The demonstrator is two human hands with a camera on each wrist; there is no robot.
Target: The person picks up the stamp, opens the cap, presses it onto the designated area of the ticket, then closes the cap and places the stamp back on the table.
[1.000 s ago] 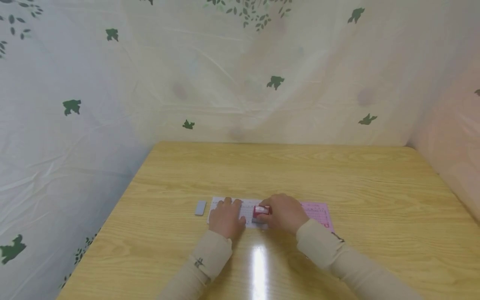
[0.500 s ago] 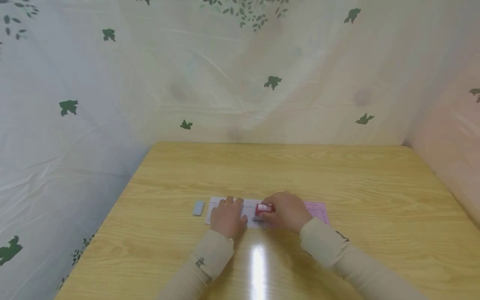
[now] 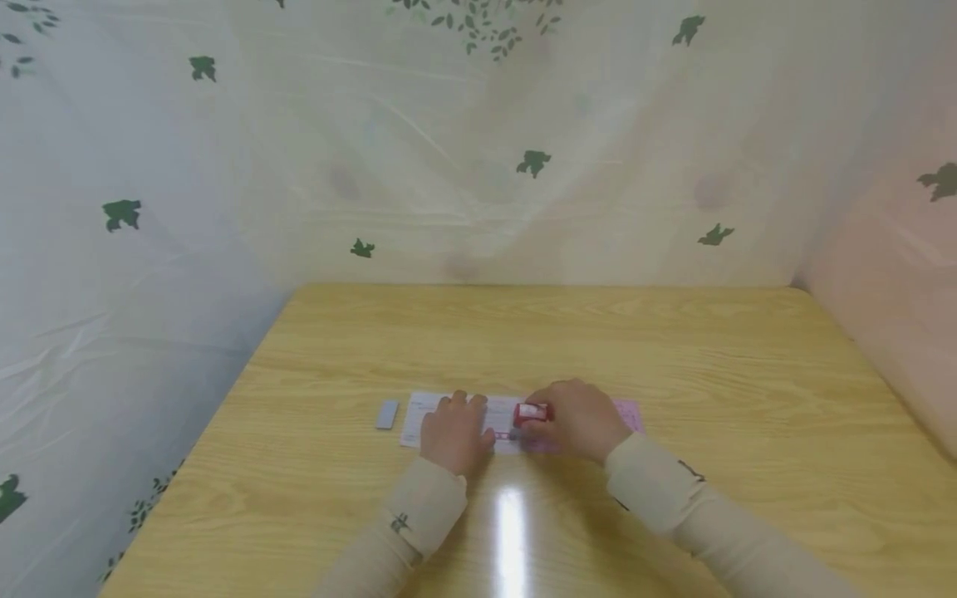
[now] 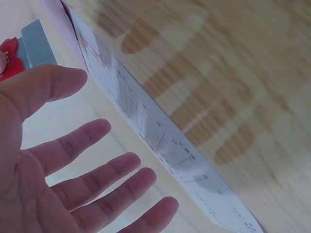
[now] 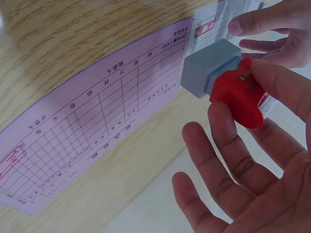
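Note:
A self-inking stamp (image 3: 531, 413), red on top with a grey base, is pinched between the thumb and fingers of my right hand (image 3: 586, 421). In the right wrist view the stamp (image 5: 218, 73) is tilted near the border of the white and pink slips. My left hand (image 3: 453, 432) lies over the white printed slip (image 3: 414, 418), its fingers (image 4: 116, 170) spread and holding nothing. A red stamped mark (image 5: 204, 28) shows on the white slip. To the right is the pink slip (image 5: 104, 107), partly hidden by my right hand in the head view, bearing another red mark (image 5: 12, 160).
A small flat grey piece (image 3: 387, 414), perhaps the stamp's cap, lies left of the white slip. The slips rest on a wooden table (image 3: 478, 340). White sheeting with green bird prints (image 3: 478, 199) hangs behind and at the sides.
My right hand has raised the stamp off the white slip and shifted slightly right, uncovering the red mark. The left hand stays over the slip. The head view has turned a little rightward.

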